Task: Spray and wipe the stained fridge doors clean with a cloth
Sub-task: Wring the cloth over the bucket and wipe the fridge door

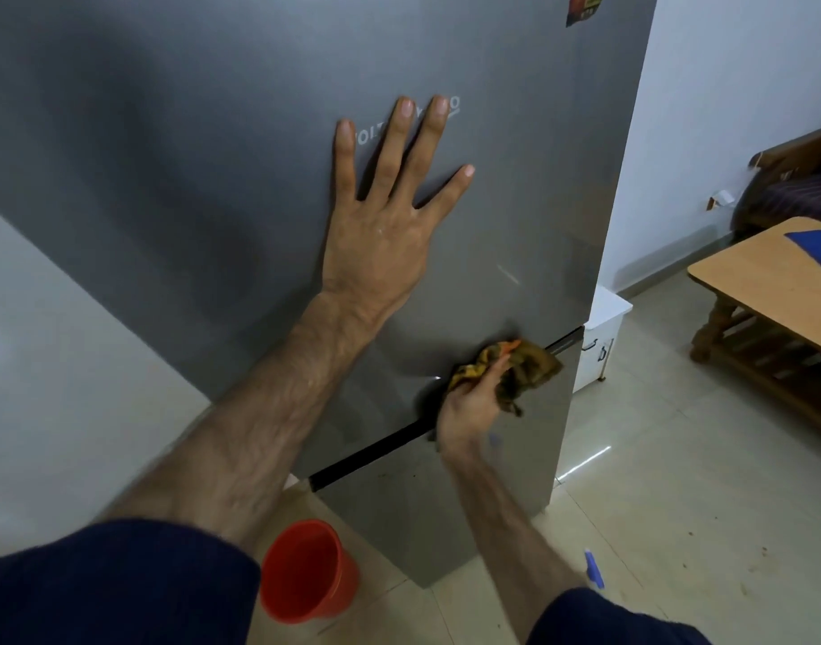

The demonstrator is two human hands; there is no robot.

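The left hand (380, 216) lies flat on the upper fridge door (213, 155) at the centre of the frame, fingers straight and spread over the pale brand lettering, forearm stretched up from the lower left. The right hand (473, 402), lower and to the right, grips a crumpled brown-and-orange cloth (515, 365) against the door's bottom edge, just above the dark gap over the lower fridge door (427, 514). The grey doors look glossy. An orange bucket (306, 570) stands on the floor at bottom centre.
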